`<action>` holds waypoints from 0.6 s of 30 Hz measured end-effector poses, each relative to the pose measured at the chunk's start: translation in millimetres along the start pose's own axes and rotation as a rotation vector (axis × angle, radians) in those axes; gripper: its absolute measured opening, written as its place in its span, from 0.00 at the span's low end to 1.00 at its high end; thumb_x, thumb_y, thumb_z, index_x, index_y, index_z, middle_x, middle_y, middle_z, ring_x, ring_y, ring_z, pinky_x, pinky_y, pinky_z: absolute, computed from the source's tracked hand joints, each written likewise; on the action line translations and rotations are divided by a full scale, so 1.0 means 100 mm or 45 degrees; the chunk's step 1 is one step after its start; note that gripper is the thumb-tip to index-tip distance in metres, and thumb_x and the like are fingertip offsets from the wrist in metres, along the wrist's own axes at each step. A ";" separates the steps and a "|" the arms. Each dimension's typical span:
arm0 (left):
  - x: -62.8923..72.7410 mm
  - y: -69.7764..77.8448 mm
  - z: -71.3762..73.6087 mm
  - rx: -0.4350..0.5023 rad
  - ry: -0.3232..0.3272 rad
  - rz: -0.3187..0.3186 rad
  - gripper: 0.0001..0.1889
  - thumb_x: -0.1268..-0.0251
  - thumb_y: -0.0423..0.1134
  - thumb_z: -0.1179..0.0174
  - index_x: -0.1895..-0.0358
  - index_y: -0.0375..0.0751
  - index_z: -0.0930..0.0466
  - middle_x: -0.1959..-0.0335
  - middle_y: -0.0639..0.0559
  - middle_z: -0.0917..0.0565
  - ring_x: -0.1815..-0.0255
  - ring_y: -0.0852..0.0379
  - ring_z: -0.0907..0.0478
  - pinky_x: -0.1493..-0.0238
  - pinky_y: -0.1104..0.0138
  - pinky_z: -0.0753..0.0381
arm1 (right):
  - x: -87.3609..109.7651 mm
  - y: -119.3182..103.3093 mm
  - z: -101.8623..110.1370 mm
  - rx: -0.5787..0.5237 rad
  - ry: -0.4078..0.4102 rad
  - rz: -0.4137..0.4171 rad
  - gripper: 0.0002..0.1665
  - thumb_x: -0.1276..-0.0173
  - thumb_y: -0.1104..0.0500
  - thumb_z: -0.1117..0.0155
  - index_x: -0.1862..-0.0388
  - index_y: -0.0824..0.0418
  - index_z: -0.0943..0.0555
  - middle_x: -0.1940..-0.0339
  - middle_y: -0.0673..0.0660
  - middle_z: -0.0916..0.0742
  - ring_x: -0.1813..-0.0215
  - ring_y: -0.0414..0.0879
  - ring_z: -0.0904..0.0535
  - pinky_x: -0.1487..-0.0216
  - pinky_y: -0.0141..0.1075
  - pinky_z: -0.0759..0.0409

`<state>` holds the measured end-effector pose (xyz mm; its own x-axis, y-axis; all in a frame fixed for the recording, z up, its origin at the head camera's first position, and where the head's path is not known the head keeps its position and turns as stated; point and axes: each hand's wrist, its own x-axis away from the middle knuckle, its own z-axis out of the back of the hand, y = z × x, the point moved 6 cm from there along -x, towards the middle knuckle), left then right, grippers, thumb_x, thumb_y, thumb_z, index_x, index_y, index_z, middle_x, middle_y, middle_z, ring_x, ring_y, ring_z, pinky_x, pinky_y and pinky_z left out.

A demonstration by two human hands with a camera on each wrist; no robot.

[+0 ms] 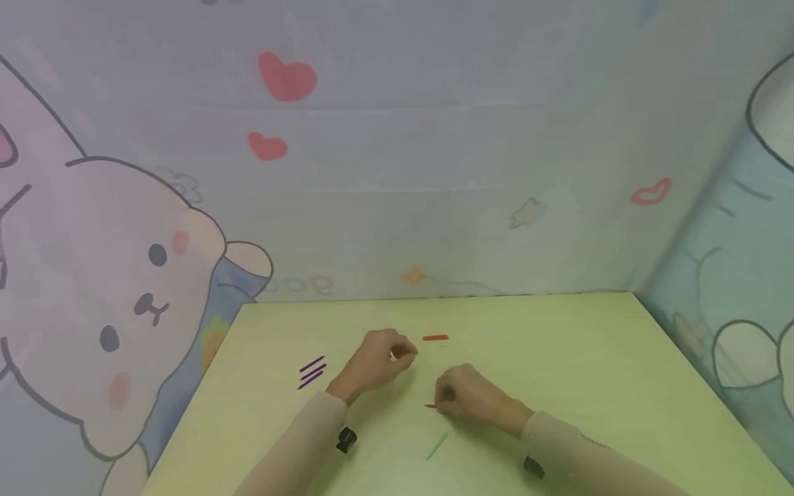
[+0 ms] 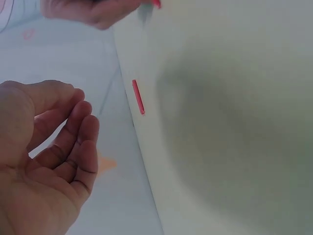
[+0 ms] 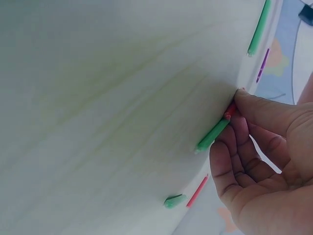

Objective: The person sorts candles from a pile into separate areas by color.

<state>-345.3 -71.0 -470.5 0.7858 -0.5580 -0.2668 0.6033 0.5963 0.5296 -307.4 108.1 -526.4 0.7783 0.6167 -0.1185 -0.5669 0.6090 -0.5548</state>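
Note:
My right hand pinches a thin red stick between thumb and fingers, low over the table. In the right wrist view a green stick meets the red one's end at the fingertips. My left hand hovers to the left and farther back, fingers loosely curved, with nothing in it. Past its fingertips, red sticks lie close together on the table. One light-green stick lies on the near side of the right hand. In the right wrist view a short green piece lies beside a red stick.
Several purple sticks lie side by side, slanted, to the left of the left forearm. The pale table meets a cloth backdrop with cartoon prints at the back and sides. Small black devices hang under both wrists.

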 end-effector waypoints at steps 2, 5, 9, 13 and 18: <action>0.13 0.03 -0.02 -0.002 -0.034 0.012 0.06 0.21 0.34 0.31 0.52 0.42 0.05 0.59 0.58 0.09 0.58 0.63 0.16 0.53 0.65 0.16 | 0.00 0.01 0.00 -0.002 -0.002 -0.013 0.11 0.34 0.67 0.19 0.70 0.53 0.10 0.73 0.38 0.14 0.67 0.31 0.22 0.62 0.31 0.19; 0.31 0.06 -0.08 0.023 -0.081 0.048 0.06 0.22 0.34 0.31 0.55 0.43 0.05 0.63 0.61 0.11 0.61 0.67 0.18 0.55 0.67 0.16 | 0.01 0.00 0.00 -0.007 -0.005 -0.026 0.11 0.34 0.67 0.19 0.71 0.53 0.10 0.73 0.39 0.14 0.67 0.32 0.22 0.62 0.31 0.19; 0.51 0.15 -0.17 0.065 -0.117 0.063 0.07 0.25 0.30 0.33 0.62 0.43 0.07 0.68 0.63 0.13 0.66 0.70 0.21 0.59 0.70 0.17 | 0.03 -0.04 0.01 -0.014 0.004 -0.002 0.11 0.35 0.68 0.19 0.71 0.53 0.10 0.73 0.40 0.13 0.67 0.32 0.23 0.63 0.31 0.20; 0.64 0.27 -0.30 0.101 -0.139 0.072 0.09 0.31 0.25 0.33 0.66 0.43 0.09 0.71 0.62 0.14 0.69 0.71 0.22 0.61 0.72 0.17 | 0.03 -0.04 0.01 -0.004 0.020 0.029 0.11 0.35 0.68 0.18 0.71 0.53 0.10 0.74 0.40 0.13 0.68 0.31 0.23 0.62 0.31 0.20; 0.74 0.37 -0.50 0.094 -0.150 0.074 0.06 0.33 0.30 0.26 0.68 0.45 0.10 0.73 0.64 0.15 0.70 0.73 0.23 0.63 0.76 0.19 | 0.01 -0.03 0.02 0.001 0.006 0.019 0.10 0.35 0.67 0.19 0.69 0.53 0.09 0.73 0.41 0.13 0.67 0.32 0.22 0.61 0.32 0.20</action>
<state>-258.4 -61.1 -511.1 0.7951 -0.5901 -0.1399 0.5421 0.5880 0.6004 -305.4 108.2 -523.8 0.7708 0.6236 -0.1305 -0.5789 0.6000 -0.5521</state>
